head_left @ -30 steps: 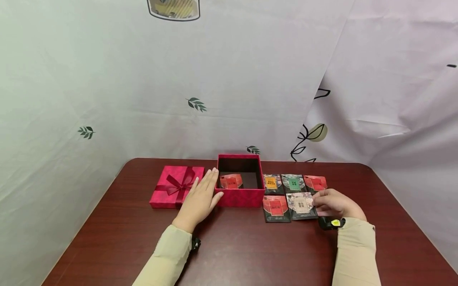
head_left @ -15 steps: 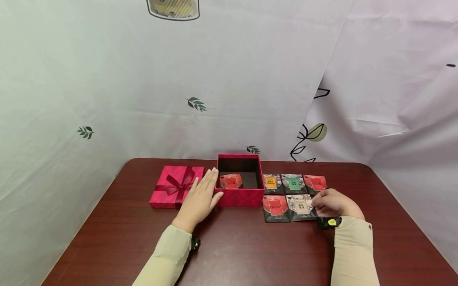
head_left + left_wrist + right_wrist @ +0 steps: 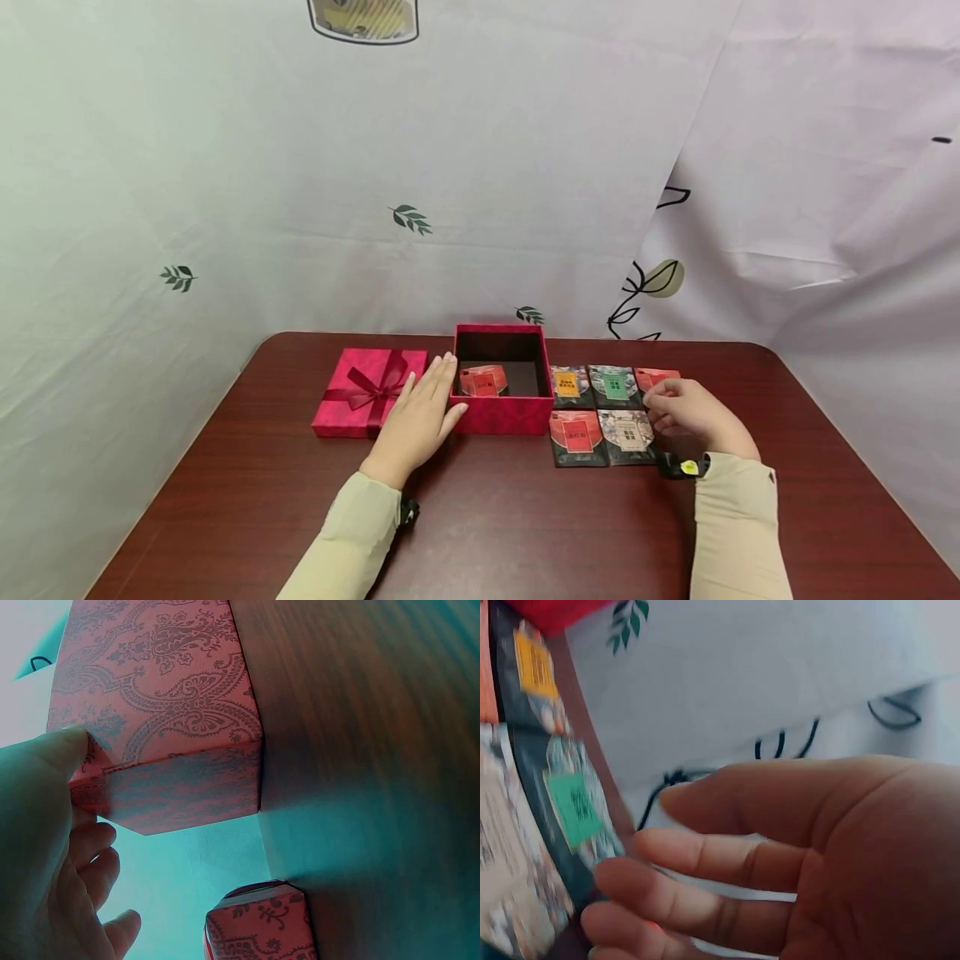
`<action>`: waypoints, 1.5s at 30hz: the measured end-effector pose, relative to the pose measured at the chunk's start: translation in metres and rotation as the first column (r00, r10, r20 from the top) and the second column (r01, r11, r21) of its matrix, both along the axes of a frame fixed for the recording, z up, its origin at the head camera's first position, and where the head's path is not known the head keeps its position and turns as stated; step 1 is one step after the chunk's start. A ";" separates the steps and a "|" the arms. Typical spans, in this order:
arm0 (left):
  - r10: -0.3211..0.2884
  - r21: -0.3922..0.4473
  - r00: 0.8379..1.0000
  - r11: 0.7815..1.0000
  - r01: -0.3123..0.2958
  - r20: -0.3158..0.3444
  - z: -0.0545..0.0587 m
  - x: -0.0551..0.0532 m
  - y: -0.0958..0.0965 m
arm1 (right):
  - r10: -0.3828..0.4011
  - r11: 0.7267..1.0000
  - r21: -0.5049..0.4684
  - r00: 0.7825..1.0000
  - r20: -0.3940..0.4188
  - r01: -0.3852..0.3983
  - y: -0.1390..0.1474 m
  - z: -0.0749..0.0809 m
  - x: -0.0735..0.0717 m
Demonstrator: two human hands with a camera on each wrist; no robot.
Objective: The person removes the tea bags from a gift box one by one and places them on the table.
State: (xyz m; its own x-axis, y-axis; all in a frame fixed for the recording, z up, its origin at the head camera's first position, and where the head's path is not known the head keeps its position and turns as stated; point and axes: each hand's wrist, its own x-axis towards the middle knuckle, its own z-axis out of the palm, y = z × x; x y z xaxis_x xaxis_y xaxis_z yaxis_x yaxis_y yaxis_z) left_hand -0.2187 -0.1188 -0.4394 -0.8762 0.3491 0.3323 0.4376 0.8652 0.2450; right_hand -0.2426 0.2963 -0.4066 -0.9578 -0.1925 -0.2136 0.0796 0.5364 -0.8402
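Observation:
My left hand (image 3: 414, 421) rests with straight fingers along the left side of an open red gift box (image 3: 504, 415); its thumb touches the box's patterned front (image 3: 172, 682) in the left wrist view. Inside the box lies a red sachet (image 3: 483, 382). My right hand (image 3: 693, 412) hovers at the right end of the laid-out sachets, fingers loosely bent and holding nothing in the right wrist view. It partly hides a red sachet (image 3: 656, 377) in the back row. Just left of it are a beige sachet (image 3: 627, 435) and a green-labelled sachet (image 3: 615, 385).
The box's red lid (image 3: 367, 392) with its ribbon bow lies left of the box. An orange-labelled sachet (image 3: 567, 385) and another red sachet (image 3: 577, 437) lie right of the box. White printed cloth (image 3: 480, 167) hangs behind the brown table (image 3: 510, 533).
My right hand has let go of the beige sachet, which now lies slightly lower and left, beside the front red one. The hand has then risen toward the back row. My left hand stays put.

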 end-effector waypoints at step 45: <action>0.001 0.003 1.000 1.000 -0.001 -0.029 -0.001 0.002 0.000 | -0.052 0.998 0.006 0.852 -0.522 0.064 -0.183 0.015 -0.016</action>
State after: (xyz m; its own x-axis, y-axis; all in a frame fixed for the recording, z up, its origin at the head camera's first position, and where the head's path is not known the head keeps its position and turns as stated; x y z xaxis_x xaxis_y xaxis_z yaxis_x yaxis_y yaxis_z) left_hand -0.2167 -0.1186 -0.4406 -0.8666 0.3473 0.3583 0.4438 0.8647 0.2353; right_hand -0.2586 0.1130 -0.3918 -0.9391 -0.1345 0.3163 -0.3350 0.5637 -0.7550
